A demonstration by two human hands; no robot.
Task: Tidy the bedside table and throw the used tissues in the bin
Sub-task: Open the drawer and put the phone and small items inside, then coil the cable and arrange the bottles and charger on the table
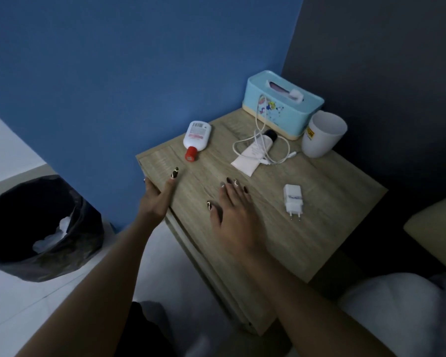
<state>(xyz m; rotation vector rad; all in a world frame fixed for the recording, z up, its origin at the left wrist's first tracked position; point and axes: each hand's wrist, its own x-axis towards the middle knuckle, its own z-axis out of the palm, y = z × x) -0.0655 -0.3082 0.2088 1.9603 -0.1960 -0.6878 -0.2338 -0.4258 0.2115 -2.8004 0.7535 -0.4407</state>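
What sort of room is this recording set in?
Most likely a bedroom: a small wooden bedside table with a tissue box and charger plug stands beside what looks like a bed.

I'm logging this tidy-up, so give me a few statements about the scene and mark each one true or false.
1. The red-capped bottle stands upright. False: it lies on its side.
2. White tissues lie in the bin. True.
3. The right hand holds the charger plug. False: it is open, apart from the plug.
4. The cup stands beside the tissue box. True.
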